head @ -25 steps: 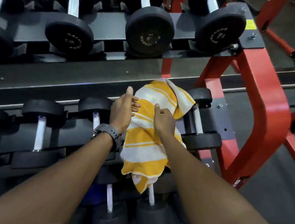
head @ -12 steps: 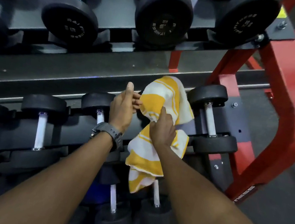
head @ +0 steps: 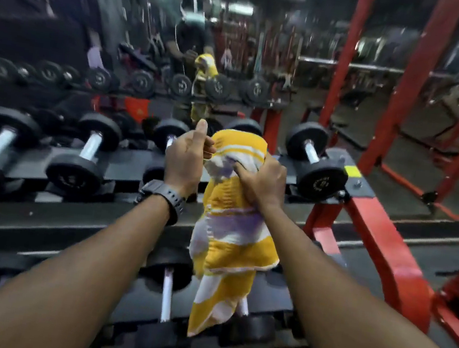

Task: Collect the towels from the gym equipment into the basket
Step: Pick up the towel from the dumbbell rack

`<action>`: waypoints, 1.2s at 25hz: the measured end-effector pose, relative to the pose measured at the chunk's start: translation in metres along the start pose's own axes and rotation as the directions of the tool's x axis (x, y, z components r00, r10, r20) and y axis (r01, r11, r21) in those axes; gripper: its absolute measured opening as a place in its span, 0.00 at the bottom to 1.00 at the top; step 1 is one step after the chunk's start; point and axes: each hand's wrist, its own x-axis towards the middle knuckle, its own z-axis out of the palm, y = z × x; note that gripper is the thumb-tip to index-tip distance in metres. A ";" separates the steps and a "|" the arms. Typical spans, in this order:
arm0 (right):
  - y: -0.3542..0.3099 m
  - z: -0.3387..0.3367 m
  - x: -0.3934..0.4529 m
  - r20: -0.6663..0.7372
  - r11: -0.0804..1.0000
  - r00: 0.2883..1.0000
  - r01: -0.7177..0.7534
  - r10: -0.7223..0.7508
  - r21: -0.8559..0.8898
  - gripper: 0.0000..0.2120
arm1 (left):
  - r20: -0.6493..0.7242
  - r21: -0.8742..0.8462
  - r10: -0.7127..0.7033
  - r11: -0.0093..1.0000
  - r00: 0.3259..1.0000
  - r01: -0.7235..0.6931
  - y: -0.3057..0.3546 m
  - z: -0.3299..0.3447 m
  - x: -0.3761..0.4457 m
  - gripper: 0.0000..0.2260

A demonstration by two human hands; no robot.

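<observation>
A yellow towel with white stripes (head: 231,233) hangs in the air in front of the dumbbell rack (head: 123,165), lifted clear of the dumbbells. My left hand (head: 186,156) pinches its upper left edge, thumb pointing up. My right hand (head: 259,182) grips the bunched cloth just to the right, fingers curled into it. The towel's lower end dangles over the bottom row of dumbbells. No basket is in view.
Black dumbbells (head: 317,162) fill the tiered rack with its red frame (head: 388,255) on the right. A mirror (head: 183,34) behind the rack reflects me and the towel. Red machine posts (head: 409,81) stand at the right over dark floor.
Both hands have lifted the towel up off the lower dumbbell row. My view has tilted upward, so the mirror and the top rack row now show.
</observation>
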 end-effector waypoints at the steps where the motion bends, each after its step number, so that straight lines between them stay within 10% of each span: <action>1: -0.024 -0.007 0.008 -0.034 0.999 0.998 0.044 -0.043 0.021 0.27 | -0.031 0.006 0.062 0.998 0.998 -0.061 0.023 -0.010 0.009 0.28; 8: -0.157 -0.027 0.029 -0.171 0.907 0.950 0.302 -0.261 0.294 0.30 | -0.221 0.199 0.303 0.945 0.927 -0.261 0.128 -0.088 0.020 0.30; 16: -0.259 0.030 -0.041 0.012 0.711 0.876 0.383 -0.482 0.590 0.28 | -0.519 0.430 0.371 0.892 0.770 -0.140 0.189 -0.223 -0.064 0.25; 30: -0.451 0.017 -0.442 0.305 0.361 0.500 0.017 -0.811 0.932 0.25 | -0.800 0.596 0.581 0.738 0.151 0.315 0.344 -0.438 -0.488 0.24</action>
